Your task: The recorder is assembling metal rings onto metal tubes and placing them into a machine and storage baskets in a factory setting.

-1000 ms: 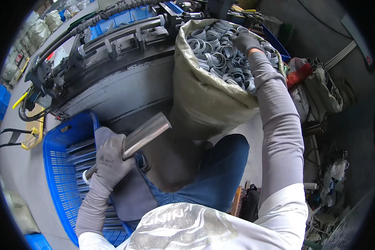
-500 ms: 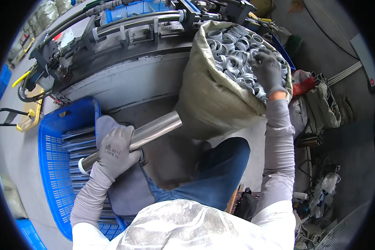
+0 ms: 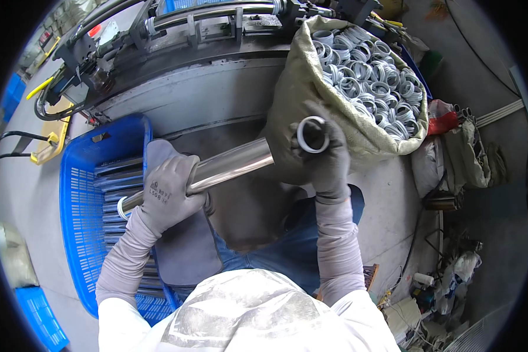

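My left hand (image 3: 171, 190), in a grey glove, is wrapped round a shiny metal tube (image 3: 234, 166). The tube slants up to the right, and a white ring (image 3: 122, 208) sits at its lower left end. Off the tube's bare right end, my gloved right hand (image 3: 330, 157) holds a white plastic ring (image 3: 312, 134) between thumb and fingers, its opening facing up. Behind that hand stands a woven sack (image 3: 302, 76), rolled open and heaped with many similar rings (image 3: 379, 89). A grey pad (image 3: 185, 249) lies under my left forearm, over the basket's edge.
A blue plastic basket (image 3: 76, 205) with several metal tubes (image 3: 114, 190) stands at my left. Across the far side runs a machine bench (image 3: 199, 88) with rods and clamps. Bags and scrap (image 3: 457, 264) lie at the right. A yellow-framed cart (image 3: 50, 146) stands far left.
My right hand has come out of the sack, moving left and nearer, and now holds a white ring by the tube's end. The left hand keeps its grip on the tube.
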Demonstrator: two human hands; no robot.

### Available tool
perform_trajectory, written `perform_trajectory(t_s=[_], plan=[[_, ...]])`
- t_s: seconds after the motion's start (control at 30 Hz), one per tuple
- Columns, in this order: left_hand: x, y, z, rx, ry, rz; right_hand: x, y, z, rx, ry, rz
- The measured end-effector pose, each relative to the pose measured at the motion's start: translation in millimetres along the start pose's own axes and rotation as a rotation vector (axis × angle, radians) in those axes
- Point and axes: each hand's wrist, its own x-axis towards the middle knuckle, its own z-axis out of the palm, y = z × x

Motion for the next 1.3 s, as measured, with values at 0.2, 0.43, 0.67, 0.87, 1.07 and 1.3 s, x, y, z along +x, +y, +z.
perform_trajectory(t_s=[0.2,0.43,0.67,0.87,1.07,1.3], plan=[[3.0,5.3,4.8,0.040,-0.059,0.007,-5.1,67.0,7.7,-0.616,-0.083,-0.235],[3.8,1.1,4.5,0.124,-0.191,-0.017,-12.0,67.9,27.9,-0.862,-0.038,-0.476],[7.2,3.1,4.0,0.142,-0.217,-0.015,-20.8,70.1,46.1,-0.705,0.058,-0.432],[13.5,0.1,7.5,0.137,-0.294,0.043,-12.9,88.4,26.6,-0.708,0.161,-0.328],[-6.1,-3.9,-17.6,0.061,-0.235,-0.076,-17.1,4.5,48.4,-1.162,-0.053,-0.781],[-16.8,-9.7,-2.9,0.108,-0.220,-0.044,96.7,-153.3,-3.4,-2.218,0.303,-0.254]])
